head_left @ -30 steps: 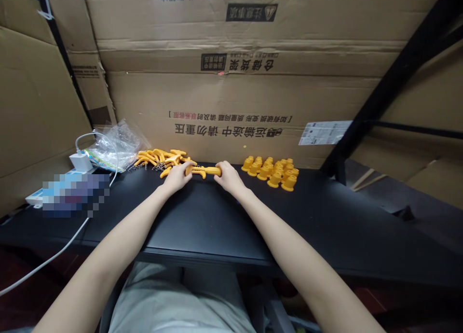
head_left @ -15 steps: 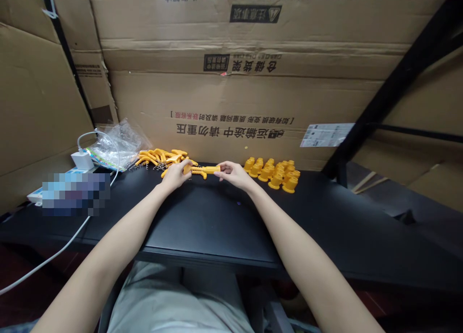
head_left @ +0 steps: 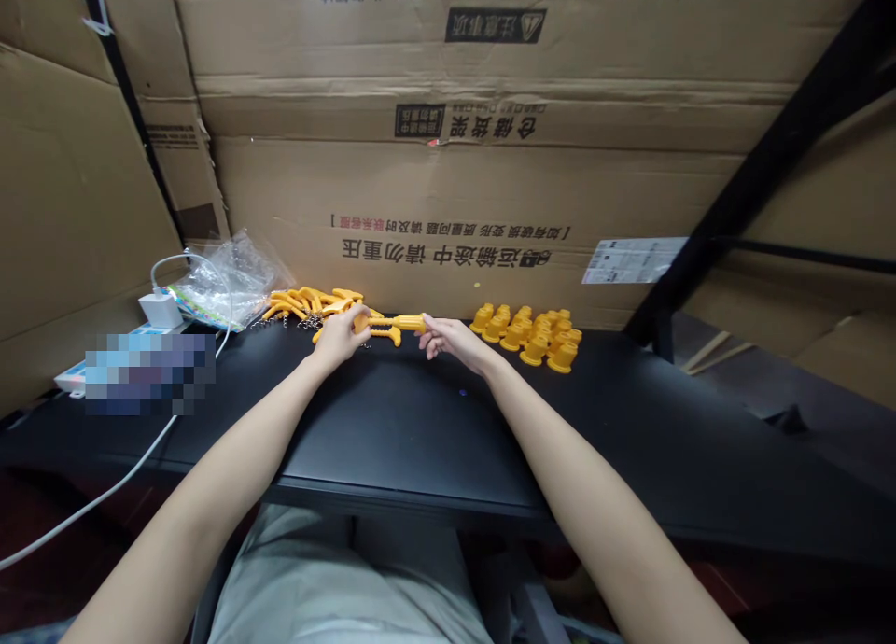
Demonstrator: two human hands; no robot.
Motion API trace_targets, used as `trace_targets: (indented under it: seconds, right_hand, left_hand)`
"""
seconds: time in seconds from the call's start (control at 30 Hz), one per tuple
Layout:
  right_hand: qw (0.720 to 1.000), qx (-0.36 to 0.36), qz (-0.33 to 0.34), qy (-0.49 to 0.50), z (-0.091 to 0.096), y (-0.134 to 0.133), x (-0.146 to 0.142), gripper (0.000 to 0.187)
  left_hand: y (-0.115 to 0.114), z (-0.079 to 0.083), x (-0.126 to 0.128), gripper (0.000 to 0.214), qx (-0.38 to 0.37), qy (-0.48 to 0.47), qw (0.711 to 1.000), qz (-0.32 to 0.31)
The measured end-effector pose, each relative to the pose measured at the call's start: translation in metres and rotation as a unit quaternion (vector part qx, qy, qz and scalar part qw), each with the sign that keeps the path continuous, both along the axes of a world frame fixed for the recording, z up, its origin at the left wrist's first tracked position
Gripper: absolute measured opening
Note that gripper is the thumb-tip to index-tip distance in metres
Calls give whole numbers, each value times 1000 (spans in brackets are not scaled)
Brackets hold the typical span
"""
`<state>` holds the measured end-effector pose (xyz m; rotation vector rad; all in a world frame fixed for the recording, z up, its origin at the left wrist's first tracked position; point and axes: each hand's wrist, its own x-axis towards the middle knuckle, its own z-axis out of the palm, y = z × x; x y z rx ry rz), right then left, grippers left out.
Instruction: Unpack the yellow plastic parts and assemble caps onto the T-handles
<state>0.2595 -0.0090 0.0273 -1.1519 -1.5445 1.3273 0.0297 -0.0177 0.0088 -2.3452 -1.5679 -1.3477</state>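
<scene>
Above the black table [head_left: 406,411], a yellow plastic piece [head_left: 410,323] lies level between my hands. Its shaft is thin and ridged, and a thicker fluted sleeve forms the right end. My left hand [head_left: 341,338] is closed around its left end, which the fingers mostly hide. At the sleeve's right end, my right hand [head_left: 454,341] pinches with thumb and forefinger, the other fingers loosely curled. Just below the held piece is another yellow plastic piece with a hooked end [head_left: 397,337]. Behind my left hand lies a pile of yellow hooked plastic pieces [head_left: 301,301] with small chains.
Several yellow flared cups [head_left: 534,347] stand in rows to the right. On the left are a clear plastic bag [head_left: 234,275], a white charger [head_left: 160,310] with a cable, and a blurred-out object [head_left: 150,373]. Cardboard [head_left: 448,187] walls the back; a black post [head_left: 693,243] slants at right.
My right hand has turned at the sleeve's end, its lower fingers now hanging lower and more in view. My left hand keeps its place and its hold.
</scene>
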Motion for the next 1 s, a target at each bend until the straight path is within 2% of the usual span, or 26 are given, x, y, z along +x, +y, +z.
trace_targets:
  seconds: [0.1,0.2,0.3,0.4,0.5,0.63,0.83,1.0]
  right_hand:
    - [1000,-4,27,6,-2,2,3,54]
    - [999,-14,-4,-30,-5,2,1,67]
    - [997,-32,-23,-60,-6,0,-1,70]
    - [998,-47,-5,-34,-4,-2,-1,59]
    - [999,-4,33,39,-6,-1,3,34]
    - [996,48,42,59,-10,2,5,37]
    - [998,16,-17,57,-5,-2,-4,47]
    - [994,-56,-75,55,1,-10,-15,55]
  left_hand:
    - [-1,1,0,22,3,3,1000,-14]
    - [-3,2,3,22,10,6,1000,-25]
    - [-4,1,5,21,8,-4,1000,-20]
    - [-2,0,4,22,-3,-22,1000,-17]
    - [-1,0,1,23,-11,-30,999,-14]
    - [-1,1,0,22,6,-8,1000,-17]
    - [-3,3,2,23,18,18,999,-23]
    - [-4,3,4,23,24,19,999,-21]
